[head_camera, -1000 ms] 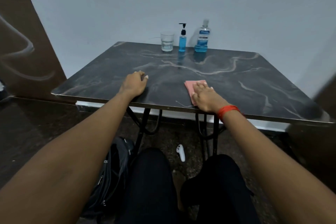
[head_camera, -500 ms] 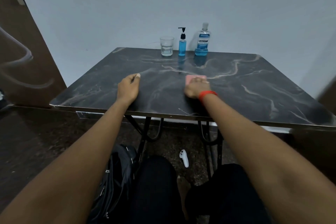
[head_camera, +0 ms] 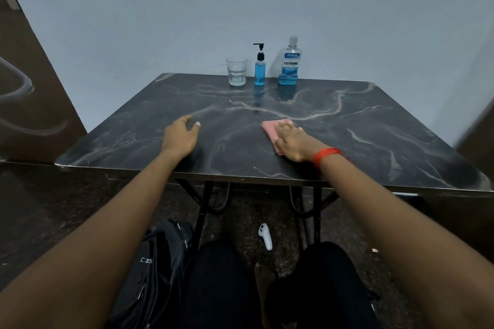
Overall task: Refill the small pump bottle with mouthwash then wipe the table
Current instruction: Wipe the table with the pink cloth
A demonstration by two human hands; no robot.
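The small pump bottle (head_camera: 259, 72) stood at the far edge of the table (head_camera: 347, 120), pretty much full of blue liquid, with the mouthwash bottle (head_camera: 289, 67) just right of it and a glass (head_camera: 236, 72) just left. Nearer, the pink cloth (head_camera: 271, 127) lay flat on the table under the right hand (head_camera: 292, 141), which pressed it with straight fingers, not gripping. The left hand (head_camera: 181, 135) rested on the table well left of the cloth, fingers loosely curled, holding nothing, and a black backpack (head_camera: 157, 262) sat on the floor below.
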